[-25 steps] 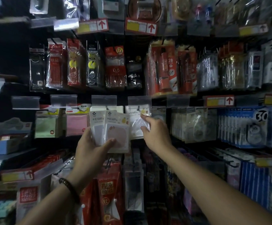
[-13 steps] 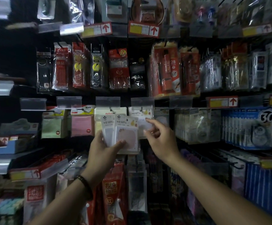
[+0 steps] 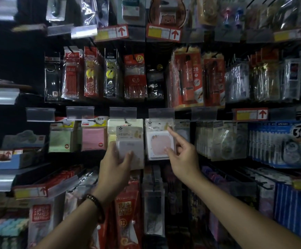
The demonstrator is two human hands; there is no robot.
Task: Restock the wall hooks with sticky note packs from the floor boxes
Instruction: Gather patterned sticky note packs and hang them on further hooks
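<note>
Grey pack [image 3: 130, 139]: lower left hidden by left hand [image 3: 113, 166], gripped w/ thumb across front; held upright, header up, before yellow pack [image 3: 137, 123]. Pink pack [image 3: 159, 141] hung vertical beside it, touched by right hand [image 3: 183, 159] index & thumb; grip unclear.

— How's the light?
— Dim overall. The brightest patch is at the grip, where the left hand [image 3: 115, 164] holds the sticky note pack [image 3: 130, 141], which looks pale and slightly washed out.
— Left of the grip?
— Nearly black. The shelf edges [image 3: 1, 96] smear into blur.
— Above it?
— White glare streaks the clear wrappers [image 3: 235, 81] up and to the right. Straight lines bow toward the frame edges, and the corners go soft.
</note>
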